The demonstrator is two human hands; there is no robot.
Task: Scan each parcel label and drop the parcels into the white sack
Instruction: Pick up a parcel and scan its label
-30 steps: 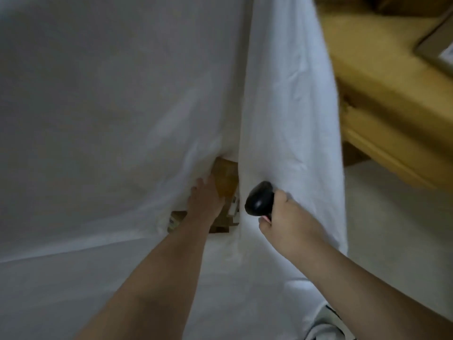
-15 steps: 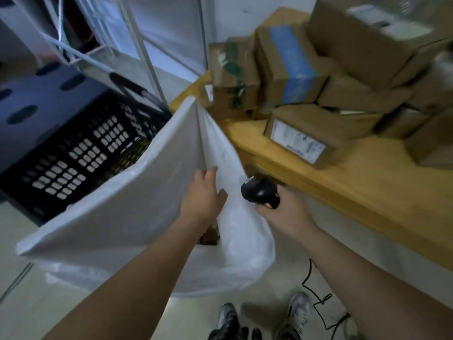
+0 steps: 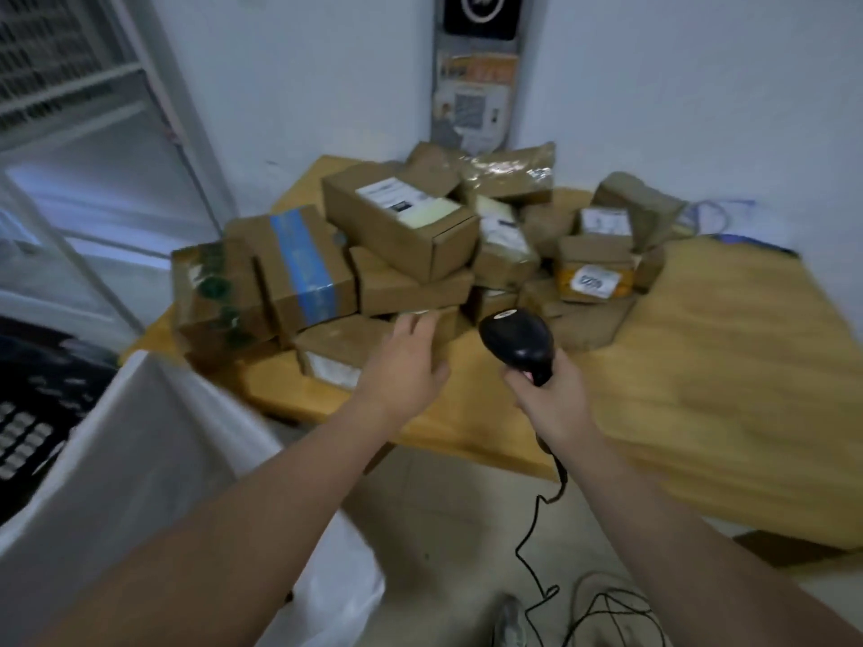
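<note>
Parcels are heaped in a loose brown pile at the back-left of the wooden table, against the wall. That's sensible, since it puts them all within an arm's reach of the white sack, which sits low just beside the table's left end, so a scanned box only has to swing sideways and drop.

Left hand is out over the lowest front box, fingers fairly straight and loosely spread, holding nothing. My guess is it's going for that one because it's nearest (though another box overlaps its back edge, so it may need sliding out). Whether the fingertips actually touch the cardboard I can't tell — too much blur. Right hand is wrapped round the grip of the black scanner, head pointed toward the pile, ready for whenever a label turns up. Its cable trails down to the floor.

Hard to make out: most labels are smeared, no text readable. The front box's white label is on its near face, low down — not facing the scanner, I think. Sack's inside is out of view, so no idea how full it is. Black crate on the left is cut off by the frame, and the poster on the wall is just a blurry QR-ish blob.
</note>
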